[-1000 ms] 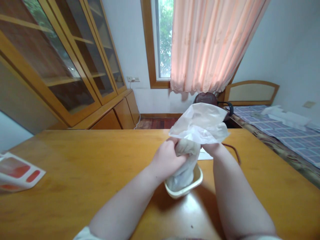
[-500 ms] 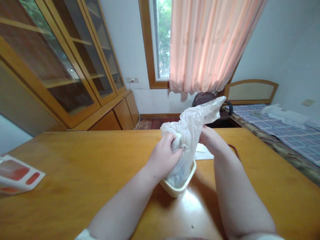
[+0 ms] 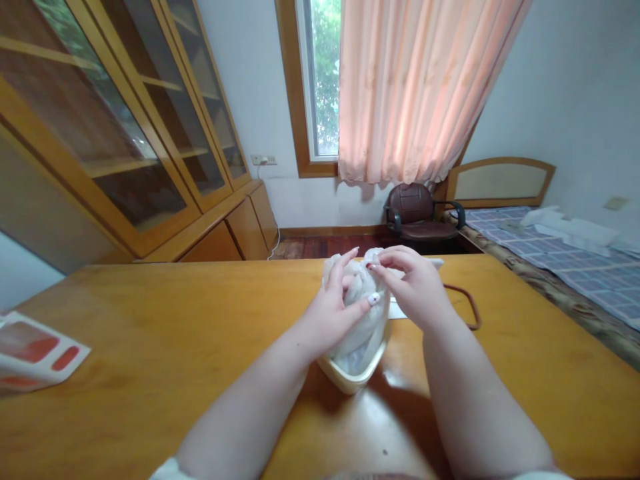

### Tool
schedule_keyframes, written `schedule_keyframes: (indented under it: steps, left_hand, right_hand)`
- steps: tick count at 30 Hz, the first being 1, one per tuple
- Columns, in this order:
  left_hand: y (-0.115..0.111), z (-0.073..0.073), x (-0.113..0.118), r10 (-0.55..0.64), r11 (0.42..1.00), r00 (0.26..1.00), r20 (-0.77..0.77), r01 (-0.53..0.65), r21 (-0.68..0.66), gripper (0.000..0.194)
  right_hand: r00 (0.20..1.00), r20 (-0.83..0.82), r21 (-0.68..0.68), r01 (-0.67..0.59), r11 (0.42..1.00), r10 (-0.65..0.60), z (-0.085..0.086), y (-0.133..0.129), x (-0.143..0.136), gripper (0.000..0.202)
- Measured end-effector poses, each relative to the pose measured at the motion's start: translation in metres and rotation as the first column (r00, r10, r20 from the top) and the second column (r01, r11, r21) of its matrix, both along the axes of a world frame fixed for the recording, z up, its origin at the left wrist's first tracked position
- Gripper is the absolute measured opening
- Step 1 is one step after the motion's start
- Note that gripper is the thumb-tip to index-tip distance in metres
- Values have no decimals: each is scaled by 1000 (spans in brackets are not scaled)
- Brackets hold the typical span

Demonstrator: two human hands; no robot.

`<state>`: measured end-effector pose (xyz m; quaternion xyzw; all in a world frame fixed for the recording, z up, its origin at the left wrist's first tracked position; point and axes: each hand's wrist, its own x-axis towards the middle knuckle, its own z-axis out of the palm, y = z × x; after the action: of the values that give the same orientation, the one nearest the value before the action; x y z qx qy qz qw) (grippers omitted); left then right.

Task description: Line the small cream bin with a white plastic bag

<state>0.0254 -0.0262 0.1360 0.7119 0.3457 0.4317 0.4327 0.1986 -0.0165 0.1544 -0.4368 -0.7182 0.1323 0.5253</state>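
A cream-coloured container (image 3: pixel 349 383) stands on the wooden table, with a translucent white plastic bag (image 3: pixel 361 337) bunched inside it and rising above its rim. On the left side of the bag lies my left hand (image 3: pixel 336 312), its thumb and fingers spread apart against the plastic. My right hand (image 3: pixel 411 283) pinches the top of the bag between thumb and fingers at the upper right. What the bag holds is hidden. Part of a white sheet (image 3: pixel 397 310) shows behind my right hand.
On the wooden table (image 3: pixel 200 333), a white and red box (image 3: pixel 43 350) lies at the far left. A brown curved handle (image 3: pixel 473 310) sits right of my right hand. Beyond the table are an office chair (image 3: pixel 417 210), a bed (image 3: pixel 560 260) and a glass-door cabinet (image 3: pixel 165 100).
The bag's raised, twisted top has come down and is now bunched low over the container. My left hand has loosened its grip and spread its fingers. My right hand has moved inward onto the bag's top.
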Motion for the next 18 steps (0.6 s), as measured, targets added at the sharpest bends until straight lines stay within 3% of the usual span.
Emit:
schedule_keyframes:
  steps: [5,10,14,16,18]
  left_hand:
    - [5,1,-3,10,996,999,-33,-7,90,46]
    - [9,5,-3,105,994,994,-37,-105,3,29]
    - [9,13,-14,169,985,986,14,-168,-26,23]
    - [8,18,-25,244,968,968,-57,-240,77,21]
    - [5,23,-37,339,931,931,-135,-312,192,19]
  right_hand:
    - [952,-280,124,-93,988,124,0,-2,1,9]
    - [926,-281,106,-231,967,252,2,-8,-4,24]
    - [917,-388,13,-94,995,92,1,-3,-3,25]
    - [922,-387,-37,-36,999,18,2,-1,2,27]
    - [959,-281,-119,-2,993,-31,2,1,9,36]
